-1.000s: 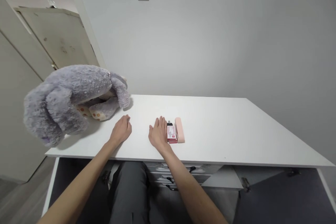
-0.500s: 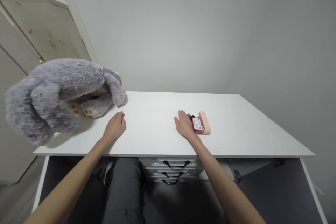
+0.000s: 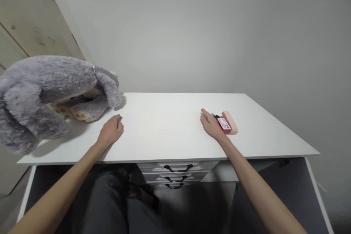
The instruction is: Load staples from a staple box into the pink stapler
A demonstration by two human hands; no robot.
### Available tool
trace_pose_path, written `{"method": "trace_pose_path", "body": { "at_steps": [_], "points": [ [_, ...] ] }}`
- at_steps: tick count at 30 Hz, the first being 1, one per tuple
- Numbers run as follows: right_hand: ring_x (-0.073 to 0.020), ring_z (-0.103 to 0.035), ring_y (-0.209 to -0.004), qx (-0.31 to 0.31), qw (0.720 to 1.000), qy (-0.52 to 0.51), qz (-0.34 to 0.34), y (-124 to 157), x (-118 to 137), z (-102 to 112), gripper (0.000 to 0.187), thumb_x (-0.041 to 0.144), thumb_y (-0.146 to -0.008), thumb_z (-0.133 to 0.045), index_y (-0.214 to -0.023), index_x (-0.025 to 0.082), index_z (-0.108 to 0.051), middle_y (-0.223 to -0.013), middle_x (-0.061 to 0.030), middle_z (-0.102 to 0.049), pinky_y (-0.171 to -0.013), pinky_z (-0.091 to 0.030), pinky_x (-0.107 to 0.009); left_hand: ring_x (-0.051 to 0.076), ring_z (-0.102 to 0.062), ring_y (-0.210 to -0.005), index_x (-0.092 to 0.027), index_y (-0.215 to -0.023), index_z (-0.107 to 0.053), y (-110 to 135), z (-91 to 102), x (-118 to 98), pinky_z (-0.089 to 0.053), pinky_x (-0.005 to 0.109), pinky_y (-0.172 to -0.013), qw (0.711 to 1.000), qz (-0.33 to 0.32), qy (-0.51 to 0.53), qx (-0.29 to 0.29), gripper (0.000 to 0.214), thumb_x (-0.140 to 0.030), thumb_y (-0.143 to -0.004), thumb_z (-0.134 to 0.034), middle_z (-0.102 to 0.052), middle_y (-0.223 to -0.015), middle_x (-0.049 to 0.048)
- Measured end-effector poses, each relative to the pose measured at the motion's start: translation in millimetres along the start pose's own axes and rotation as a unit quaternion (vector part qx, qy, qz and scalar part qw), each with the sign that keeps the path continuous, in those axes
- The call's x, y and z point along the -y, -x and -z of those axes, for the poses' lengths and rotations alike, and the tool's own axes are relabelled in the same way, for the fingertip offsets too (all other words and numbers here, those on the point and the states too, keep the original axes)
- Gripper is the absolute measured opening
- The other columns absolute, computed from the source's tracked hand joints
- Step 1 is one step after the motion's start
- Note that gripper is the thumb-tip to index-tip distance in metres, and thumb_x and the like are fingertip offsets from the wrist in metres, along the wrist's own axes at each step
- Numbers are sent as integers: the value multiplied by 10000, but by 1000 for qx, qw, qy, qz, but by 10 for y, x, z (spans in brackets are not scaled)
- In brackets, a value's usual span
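Observation:
My right hand [image 3: 211, 125] lies flat on the white table [image 3: 170, 131], fingers stretched out, its edge against a small red and white box [image 3: 224, 125]. A pink stapler-like object [image 3: 229, 121] lies just beyond the box, with a small dark item at the box's far end. My left hand [image 3: 110, 131] rests palm down on the table with its fingers loosely curled, holding nothing. It is a little in front of a big grey plush toy [image 3: 46, 95] that lies on the table's left end.
A drawer unit with black handles [image 3: 175, 175] stands under the table between my arms. My legs in dark trousers [image 3: 109, 204] are below. A pale wooden door or cabinet [image 3: 30, 33] stands behind the plush. A plain wall backs the table.
My right hand has slid to the right across the table, pushing the red box and the pink object along with it. My left hand has stayed by the plush.

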State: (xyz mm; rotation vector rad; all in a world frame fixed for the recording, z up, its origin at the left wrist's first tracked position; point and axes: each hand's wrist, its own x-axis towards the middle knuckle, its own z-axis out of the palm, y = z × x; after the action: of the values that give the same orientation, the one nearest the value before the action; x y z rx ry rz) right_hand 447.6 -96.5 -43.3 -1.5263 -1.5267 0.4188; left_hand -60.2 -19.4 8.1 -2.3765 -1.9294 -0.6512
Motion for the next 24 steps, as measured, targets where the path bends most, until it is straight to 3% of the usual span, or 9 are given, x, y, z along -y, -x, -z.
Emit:
{"method": "trace_pose_path", "body": {
  "at_steps": [6,9,16,21,24],
  "points": [
    [-310,-459,-1566,-29,995,-84,-44,-56,-107,55,752,637,-1014,-533,-1594,158,-519,-1681,-177,-485,-1338,-276,-498,363,-611,-1386,-107,-1382,-581,-35,-9,16,-457,516,-1211,1000,4,-11,-1,533,-338,-937,-399,-650,-1476,203],
    [-320,-488,-1545,-31,996,-82,-29,-49,-89,30,745,662,-1010,-541,-1573,174,-544,-1655,-181,-519,-1329,-296,-512,358,-605,-1395,-98,-1388,-580,-35,-7,13,-446,504,-1220,1000,4,-13,1,542,-338,-944,-383,-639,-1492,206],
    [-323,-448,-1574,31,997,58,34,277,140,-77,634,574,-1050,-515,-1548,187,-576,-1679,-175,-488,-1297,-364,-531,368,-625,-1354,-91,-1410,-568,-26,-12,-7,-463,505,-1190,1000,-7,-19,-5,555,-334,-951,-373,-649,-1466,215],
    [-322,-346,-1630,64,982,167,52,697,402,-185,595,514,-1087,-474,-1547,151,-579,-1707,-172,-443,-1346,-264,-547,362,-611,-1368,-97,-1369,-589,-16,-24,-13,-453,501,-1194,999,-29,-24,-13,515,-324,-971,-355,-650,-1455,218],
    [-310,-360,-1625,50,979,186,60,880,550,-260,553,478,-1107,-441,-1535,164,-594,-1699,-155,-461,-1345,-273,-547,358,-599,-1384,-103,-1363,-596,-8,-47,7,-448,505,-1201,998,-48,-27,-19,501,-321,-987,-346,-644,-1460,218]
  ]
}}
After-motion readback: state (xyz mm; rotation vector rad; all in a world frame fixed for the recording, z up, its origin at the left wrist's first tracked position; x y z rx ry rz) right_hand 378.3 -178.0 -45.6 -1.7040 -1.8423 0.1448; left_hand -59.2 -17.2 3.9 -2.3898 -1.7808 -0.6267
